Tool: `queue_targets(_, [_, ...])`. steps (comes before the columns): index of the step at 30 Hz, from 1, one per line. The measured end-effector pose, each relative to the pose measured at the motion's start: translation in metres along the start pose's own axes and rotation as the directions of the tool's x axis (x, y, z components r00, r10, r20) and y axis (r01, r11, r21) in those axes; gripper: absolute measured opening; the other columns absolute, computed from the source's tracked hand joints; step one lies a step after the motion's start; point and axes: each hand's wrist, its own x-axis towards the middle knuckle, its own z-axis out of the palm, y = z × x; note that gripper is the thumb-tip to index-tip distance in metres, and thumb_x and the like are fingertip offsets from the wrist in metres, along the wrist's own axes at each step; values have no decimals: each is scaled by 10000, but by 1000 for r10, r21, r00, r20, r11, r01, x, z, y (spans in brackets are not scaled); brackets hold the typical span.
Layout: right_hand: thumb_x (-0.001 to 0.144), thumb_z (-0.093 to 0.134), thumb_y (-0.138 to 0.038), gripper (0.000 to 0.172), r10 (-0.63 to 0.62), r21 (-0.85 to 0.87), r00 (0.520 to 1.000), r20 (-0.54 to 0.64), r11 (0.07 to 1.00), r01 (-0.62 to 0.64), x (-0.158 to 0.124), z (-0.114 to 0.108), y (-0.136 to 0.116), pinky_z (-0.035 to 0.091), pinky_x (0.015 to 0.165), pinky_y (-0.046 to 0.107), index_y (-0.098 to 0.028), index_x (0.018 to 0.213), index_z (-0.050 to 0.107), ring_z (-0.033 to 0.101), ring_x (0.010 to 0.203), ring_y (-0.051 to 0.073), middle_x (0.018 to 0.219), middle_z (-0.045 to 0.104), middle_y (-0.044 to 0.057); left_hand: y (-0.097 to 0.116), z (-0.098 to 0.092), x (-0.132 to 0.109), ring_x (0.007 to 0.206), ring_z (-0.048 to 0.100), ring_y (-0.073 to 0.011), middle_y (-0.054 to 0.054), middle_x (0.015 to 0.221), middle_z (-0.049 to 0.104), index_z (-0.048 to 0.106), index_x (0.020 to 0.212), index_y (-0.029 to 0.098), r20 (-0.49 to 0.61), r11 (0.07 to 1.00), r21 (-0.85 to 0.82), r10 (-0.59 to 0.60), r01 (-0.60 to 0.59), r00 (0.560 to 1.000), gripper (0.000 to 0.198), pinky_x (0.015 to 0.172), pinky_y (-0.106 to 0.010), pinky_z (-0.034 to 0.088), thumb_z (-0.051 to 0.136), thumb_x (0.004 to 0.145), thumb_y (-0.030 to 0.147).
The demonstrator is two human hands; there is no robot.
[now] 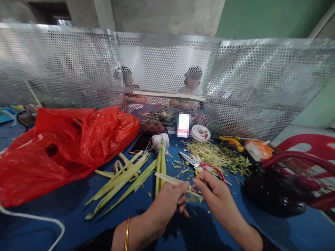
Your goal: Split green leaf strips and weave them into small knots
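My left hand (167,202) is closed around a pale green leaf strip (170,179) that sticks out to the upper left. My right hand (213,191) pinches the same strip's other end, close against the left hand. Both hands hover just above the blue table (65,205). Red-handled scissors (201,164) lie on the table right behind my right hand. Several long leaf strips (123,181) lie fanned out to the left of my hands.
A big red plastic bag (65,146) fills the left. A phone (140,143), a thread ball (159,141), a tape roll (200,132), a yellow tool (231,141) and a heap of trimmings (220,157) lie behind. A dark helmet (272,191) sits right. Two people sit beyond the perforated metal screen (248,80).
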Motion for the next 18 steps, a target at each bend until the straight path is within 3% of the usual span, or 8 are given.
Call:
queue_targets(3, [913,506,-336,152,-136,-137,985,-102,983,122,0,-5,1,492,724,323,-217,930,600,590,811,197,870,625,51,5,-1,-3,396,310,-65,106,440,292,617,717,144,-46,999,-34,-1,0,999,447,492,-235,457,641,701,590])
queue_targets(5, [886,562,-285,152,-321,-300,923,-209,920,252,-3,-10,1,452,843,387,-226,1013,620,571,971,243,1014,619,89,9,-2,-4,402,345,-65,87,467,361,643,789,134,-80,999,-44,-1,-2,997,463,436,-197,391,619,725,591])
queue_targets(7, [852,608,-224,112,-483,-416,846,-227,833,364,-7,-11,-1,427,839,398,-243,952,653,574,931,245,950,628,76,12,-3,-4,394,366,-52,59,514,453,654,848,123,-114,999,-37,10,-14,993,477,375,-166,264,611,739,586])
queue_targets(9, [843,619,-191,85,-524,-393,840,-142,809,438,-12,-8,-3,436,763,361,-253,873,669,587,803,215,817,637,41,14,-3,-4,370,355,-31,37,569,521,656,882,116,-129,998,-41,40,-46,991,489,356,-169,165,618,739,582])
queue_targets(11, [860,608,-215,78,-426,-255,904,-25,877,406,-16,0,-4,458,699,322,-245,860,681,599,754,199,788,649,34,15,-3,-5,346,329,-18,29,607,557,656,914,117,-131,995,-61,76,-84,988,494,356,-181,138,616,745,580])
queue_targets(13, [869,600,-259,103,-276,-100,960,51,955,280,-18,10,-2,483,666,293,-234,852,699,612,734,191,772,653,33,14,-2,-5,329,297,-9,21,625,584,653,951,121,-144,992,-73,90,-101,986,497,361,-188,131,608,756,576])
queue_targets(18, [779,686,-307,177,-59,135,996,65,990,50,-18,26,4,512,674,277,-250,935,746,615,699,187,767,677,17,12,1,-7,308,250,17,-23,750,663,652,996,125,-152,992,-98,68,-83,986,491,352,-201,97,628,756,552])
